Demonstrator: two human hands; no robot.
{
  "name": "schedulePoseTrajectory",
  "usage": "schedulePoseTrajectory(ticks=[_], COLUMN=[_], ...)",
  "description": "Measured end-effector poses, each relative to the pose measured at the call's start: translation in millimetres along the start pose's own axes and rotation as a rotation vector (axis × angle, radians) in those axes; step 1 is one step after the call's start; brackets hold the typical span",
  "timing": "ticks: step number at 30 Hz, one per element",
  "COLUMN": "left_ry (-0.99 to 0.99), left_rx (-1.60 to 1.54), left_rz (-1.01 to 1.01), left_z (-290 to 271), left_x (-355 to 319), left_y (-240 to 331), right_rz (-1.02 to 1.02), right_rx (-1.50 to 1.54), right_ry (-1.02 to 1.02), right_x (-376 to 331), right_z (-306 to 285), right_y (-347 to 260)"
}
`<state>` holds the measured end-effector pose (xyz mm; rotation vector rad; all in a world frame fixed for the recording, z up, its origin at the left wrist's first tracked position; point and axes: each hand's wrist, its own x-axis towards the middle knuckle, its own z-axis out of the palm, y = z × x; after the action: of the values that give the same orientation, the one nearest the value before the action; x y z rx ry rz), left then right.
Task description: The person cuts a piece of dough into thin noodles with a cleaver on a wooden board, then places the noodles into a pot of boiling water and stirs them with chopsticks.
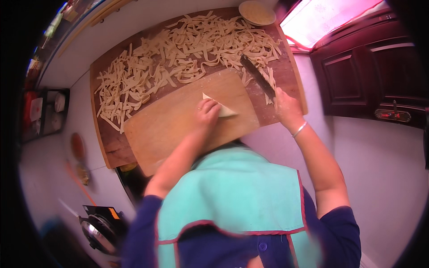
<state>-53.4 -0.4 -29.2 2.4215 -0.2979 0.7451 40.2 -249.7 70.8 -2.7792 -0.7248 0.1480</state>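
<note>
On the light wooden cutting board (pixel 178 118) lies a small, flat, pale piece of dough (pixel 227 111) with pointed corners. My left hand (pixel 208 111) rests on it with curled fingers, pressing it to the board and covering part of it. To the right, my right hand (pixel 287 107) is closed around the handle of a dark-bladed kitchen knife (pixel 257 76). The knife is apart from the dough piece, its blade slanting up and left over the board's right side and some noodles. A broad heap of cut dough noodles (pixel 196 44) spreads behind the board.
The board sits on a reddish-brown wooden table (pixel 286 76). A bowl of pale, grainy stuff (pixel 258 12) stands at its far right corner. To the right is a dark panelled door (pixel 366 71) beside a bright window. At the lower left is a lidded pot (pixel 99 234).
</note>
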Motion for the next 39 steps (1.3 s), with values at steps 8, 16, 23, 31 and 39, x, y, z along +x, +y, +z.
schedulePoseTrajectory(ticks=[8, 16, 23, 31, 39], left_ry=[-0.040, -0.005, 0.010, 0.000, 0.014], left_rx=[-0.023, -0.027, 0.024, -0.011, -0.012], left_rz=[-0.033, -0.030, -0.017, -0.035, -0.028], left_z=[-4, -5, 0, -3, 2], left_x=[4, 3, -3, -1, -1], left_y=[2, 5, -3, 2, -2], right_rz=[-0.173, -0.203, -0.160, -0.188, -0.173], right_rx=[0.188, 0.187, 0.157, 0.154, 0.169], right_ry=[-0.144, -0.119, -0.091, -0.184, -0.069], right_x=[-29, -13, -4, -19, 7], right_z=[3, 20, 20, 7, 27], right_y=[-71, -77, -81, -82, -90])
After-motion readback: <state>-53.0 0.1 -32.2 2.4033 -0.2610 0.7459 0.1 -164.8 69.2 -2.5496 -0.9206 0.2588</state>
